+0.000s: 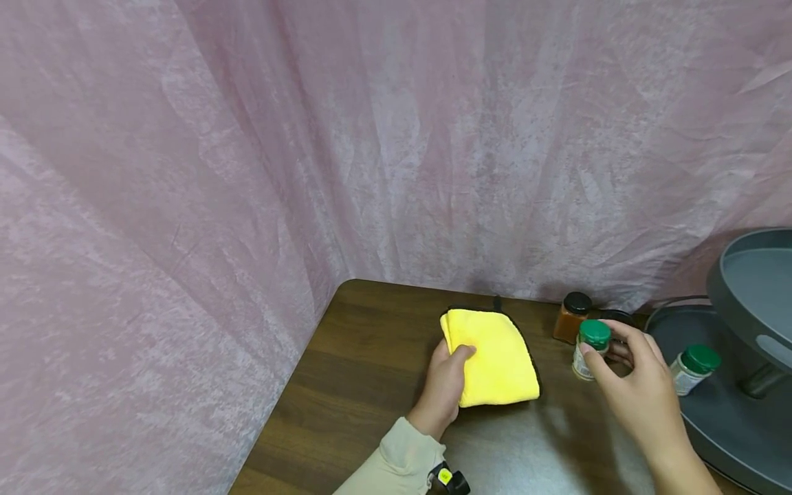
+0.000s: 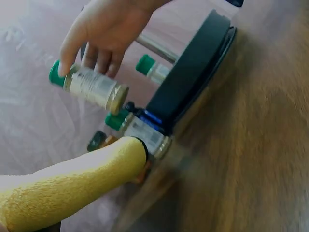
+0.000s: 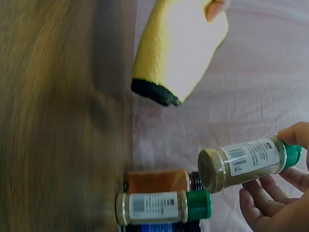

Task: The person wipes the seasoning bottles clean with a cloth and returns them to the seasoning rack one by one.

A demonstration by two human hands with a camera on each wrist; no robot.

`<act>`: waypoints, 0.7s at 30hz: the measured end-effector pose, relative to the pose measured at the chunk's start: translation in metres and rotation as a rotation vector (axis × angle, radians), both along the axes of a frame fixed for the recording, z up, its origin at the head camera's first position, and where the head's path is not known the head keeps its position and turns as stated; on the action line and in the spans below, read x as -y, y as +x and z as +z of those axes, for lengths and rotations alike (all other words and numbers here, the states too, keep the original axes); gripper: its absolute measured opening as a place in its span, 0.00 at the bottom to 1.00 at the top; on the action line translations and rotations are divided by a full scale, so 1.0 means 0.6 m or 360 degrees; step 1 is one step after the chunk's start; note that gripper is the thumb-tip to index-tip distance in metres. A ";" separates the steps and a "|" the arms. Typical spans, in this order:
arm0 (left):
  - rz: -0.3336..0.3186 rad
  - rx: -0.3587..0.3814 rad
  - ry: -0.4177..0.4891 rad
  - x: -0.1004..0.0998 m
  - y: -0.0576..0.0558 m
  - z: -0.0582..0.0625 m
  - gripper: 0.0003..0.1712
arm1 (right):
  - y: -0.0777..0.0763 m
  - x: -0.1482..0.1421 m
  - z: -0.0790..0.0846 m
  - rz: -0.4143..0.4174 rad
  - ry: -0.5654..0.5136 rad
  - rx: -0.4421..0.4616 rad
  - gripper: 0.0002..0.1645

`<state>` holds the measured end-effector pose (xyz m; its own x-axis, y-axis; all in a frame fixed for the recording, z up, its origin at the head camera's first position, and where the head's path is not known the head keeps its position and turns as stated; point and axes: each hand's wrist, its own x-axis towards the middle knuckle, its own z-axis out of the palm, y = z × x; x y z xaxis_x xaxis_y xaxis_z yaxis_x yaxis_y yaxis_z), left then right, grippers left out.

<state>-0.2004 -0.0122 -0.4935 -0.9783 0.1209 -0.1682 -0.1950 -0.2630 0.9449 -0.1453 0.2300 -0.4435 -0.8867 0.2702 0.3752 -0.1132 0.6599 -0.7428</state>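
My left hand (image 1: 441,386) grips a folded yellow cloth (image 1: 495,361) with black edging, its thumb lying on top. The cloth is held above the wooden table. At the right, my right hand (image 1: 646,388) pinches a spice jar (image 3: 246,162) near its green cap, between thumb and fingers. This jar is tilted and raised off the table in the right wrist view. Below it stands a second green-capped jar (image 3: 152,208), beside a jar of orange-brown powder (image 1: 567,323) with a black lid. In the head view, the second jar cannot be told apart.
A dark grey tiered tray (image 1: 736,412) stands at the right of the wooden table (image 1: 346,371). On its lower tier is another green-capped jar (image 1: 691,369). Something with a blue label (image 3: 157,227) is partly hidden by the jars. A pink curtain (image 1: 433,137) hangs behind the table.
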 end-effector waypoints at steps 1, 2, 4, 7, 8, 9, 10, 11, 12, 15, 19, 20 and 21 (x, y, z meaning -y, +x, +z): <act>-0.0011 -0.0006 0.0002 -0.001 0.003 0.005 0.19 | 0.000 0.004 0.001 0.0012 0.0011 0.0011 0.31; -0.0022 -0.0007 0.0003 -0.002 0.006 0.010 0.19 | 0.000 0.008 0.002 0.0018 0.0029 0.0015 0.31; -0.0046 -0.0006 0.0005 -0.004 0.013 0.020 0.19 | 0.002 0.015 0.002 0.0054 0.0065 0.0024 0.31; -0.0073 -0.0009 0.0001 -0.007 0.025 0.034 0.18 | 0.004 0.025 0.000 0.0129 0.0101 0.0029 0.31; -0.0075 -0.0013 -0.0002 -0.008 0.028 0.039 0.18 | 0.004 0.029 -0.002 0.0154 0.0111 0.0030 0.32; -0.0075 -0.0017 -0.0009 -0.009 0.032 0.043 0.17 | 0.005 0.032 -0.004 0.0191 0.0111 0.0027 0.31; -0.0071 -0.0020 -0.0015 -0.011 0.035 0.047 0.17 | 0.005 0.037 -0.006 0.0228 0.0108 0.0024 0.31; -0.0071 -0.0025 -0.0018 -0.012 0.038 0.050 0.16 | 0.005 0.041 -0.007 0.0261 0.0108 0.0016 0.30; -0.0075 -0.0030 -0.0021 -0.013 0.041 0.053 0.16 | 0.006 0.045 -0.009 0.0290 0.0115 0.0007 0.30; -0.0106 -0.0046 -0.0016 -0.017 0.046 0.059 0.15 | 0.011 0.057 -0.012 0.0365 0.0149 -0.0005 0.28; -0.0158 -0.0074 -0.0034 -0.018 0.052 0.065 0.16 | 0.018 0.070 -0.011 0.0392 0.0234 -0.0004 0.28; -0.0164 -0.0082 -0.0046 -0.018 0.053 0.066 0.16 | 0.018 0.072 -0.011 0.0397 0.0255 -0.0006 0.28; -0.0168 -0.0090 -0.0060 -0.018 0.054 0.068 0.17 | 0.019 0.074 -0.011 0.0400 0.0272 -0.0009 0.28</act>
<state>-0.1678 -0.0012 -0.4528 -0.9685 0.2184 -0.1199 -0.1661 -0.2076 0.9640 -0.1339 0.1855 -0.4500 -0.9155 -0.0250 0.4015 -0.2928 0.7258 -0.6225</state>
